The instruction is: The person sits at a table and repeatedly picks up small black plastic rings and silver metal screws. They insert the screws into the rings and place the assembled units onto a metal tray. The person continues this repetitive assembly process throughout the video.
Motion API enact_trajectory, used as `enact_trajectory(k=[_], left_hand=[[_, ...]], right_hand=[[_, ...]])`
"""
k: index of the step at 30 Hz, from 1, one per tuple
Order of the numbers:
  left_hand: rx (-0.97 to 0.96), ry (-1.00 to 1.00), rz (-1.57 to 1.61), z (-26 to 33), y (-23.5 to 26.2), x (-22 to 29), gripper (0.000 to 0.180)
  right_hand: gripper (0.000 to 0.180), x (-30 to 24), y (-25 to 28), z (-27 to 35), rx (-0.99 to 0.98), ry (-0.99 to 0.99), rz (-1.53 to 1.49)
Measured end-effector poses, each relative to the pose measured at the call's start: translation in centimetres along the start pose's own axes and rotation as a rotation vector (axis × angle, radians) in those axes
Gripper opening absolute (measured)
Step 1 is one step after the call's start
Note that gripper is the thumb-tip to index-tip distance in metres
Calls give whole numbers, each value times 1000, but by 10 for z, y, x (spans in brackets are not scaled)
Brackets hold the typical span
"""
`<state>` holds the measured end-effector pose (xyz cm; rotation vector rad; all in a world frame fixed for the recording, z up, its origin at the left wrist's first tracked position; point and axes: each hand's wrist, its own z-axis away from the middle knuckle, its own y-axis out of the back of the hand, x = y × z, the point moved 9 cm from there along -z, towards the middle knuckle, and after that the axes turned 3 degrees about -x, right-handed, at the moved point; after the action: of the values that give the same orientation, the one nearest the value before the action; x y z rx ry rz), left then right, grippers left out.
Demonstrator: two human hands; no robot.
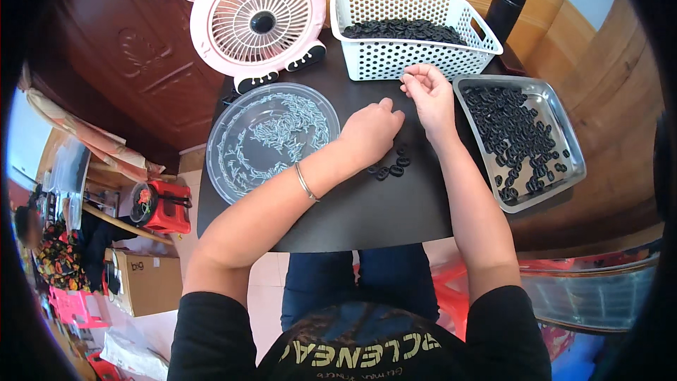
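Note:
My left hand (372, 132), a metal bangle on its wrist, is over the middle of the dark table with its fingers curled in. Whatever it holds, if anything, is hidden. Several small black oval rings (397, 169) lie on the tabletop beside it. Farther off and to the right, my right hand (430, 97) is raised close to the white basket (384, 67), thumb and fingertips pinched together. Anything in that pinch is too small to name. At left stands a round clear tub (220, 178) of short pale-blue sticks (282, 130). Black rings (504, 120) partly cover a metal tray (522, 204) at right.
Small black pieces (402, 29) fill the basket's bottom. A pink animal-shaped fan (262, 22) stands at the back left, and a black cylindrical container (505, 10) at the back right. Beyond the table's left side are a cardboard box (151, 282), a red stool (173, 208) and another person (60, 254).

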<state>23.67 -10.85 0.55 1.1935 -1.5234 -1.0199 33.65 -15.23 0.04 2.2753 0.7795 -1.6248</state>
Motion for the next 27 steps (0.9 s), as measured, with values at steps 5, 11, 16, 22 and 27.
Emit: enact_trajectory(k=[5,11,16,22,27], left_hand=[[30,-21,225,11,18,-10,21],[78,316,1410,50,36,-67,10],[300,355,1755,74,41,-90,18],[377,385,1788,84,39,-84,26],[341,400,1753,91,31,-88,21]], right_hand=[[13,-4,-10,5,-38,12,14],[14,-12,-40,17,-209,-56,-66],[15,-23,-68,34,-364,-94,-75],[14,-19,-88,48,-503,-198,-57],[13,-19,-93,54,-510,-254,-90]])
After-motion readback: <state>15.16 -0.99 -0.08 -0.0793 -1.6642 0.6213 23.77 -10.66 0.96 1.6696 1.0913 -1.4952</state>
